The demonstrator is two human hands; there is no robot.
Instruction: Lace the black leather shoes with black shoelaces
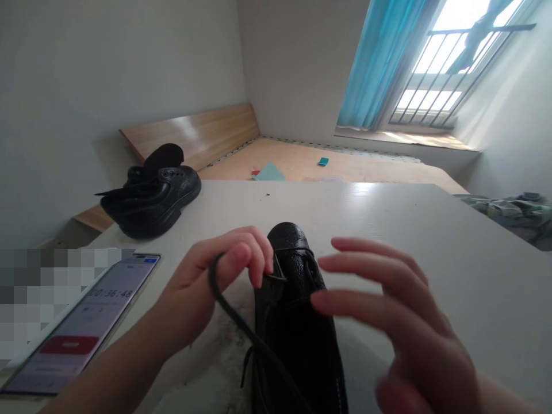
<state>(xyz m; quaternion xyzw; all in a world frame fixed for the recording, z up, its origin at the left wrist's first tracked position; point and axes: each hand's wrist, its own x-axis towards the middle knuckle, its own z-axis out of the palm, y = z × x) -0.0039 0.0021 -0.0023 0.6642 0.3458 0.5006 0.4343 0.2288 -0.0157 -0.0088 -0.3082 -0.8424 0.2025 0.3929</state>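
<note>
Spread loosely and clasping nothing, the right hand (420, 333) hangs just right of the black shoe (297, 319), blurred, its fingertips so near the opening that contact cannot be told; the left hand (196, 290) curls at the shoe's left side, fingertips against the eyelet flap (268, 290), and whether it pinches anything there is hidden. A dark, cord-like lace (236, 317) bows around the left thumb and runs down across the shoe's near end. Judging by this, the step in hand is threading or tightening the lace; the next move calls for a firm pinch close to the eyelets, with the other hand steadying the flap. The shoe lies on the counter (379, 218), toe pointing away, its rounded cap pebbled and glossy, its interior matte black. Left of it rests a flat, glassy phone (97, 322) with a timer showing. Beyond, to the shoe's far left, sits a second shoe (155, 201), chunky-soled, tongue raised, ringed eyelets bare. Behind the shoe stretch a pale wooden bed (366, 167) and its smooth, grained headboard (202, 135); far right, a pleated blue curtain (379, 63) hangs beside a barred window (431, 98).
</note>
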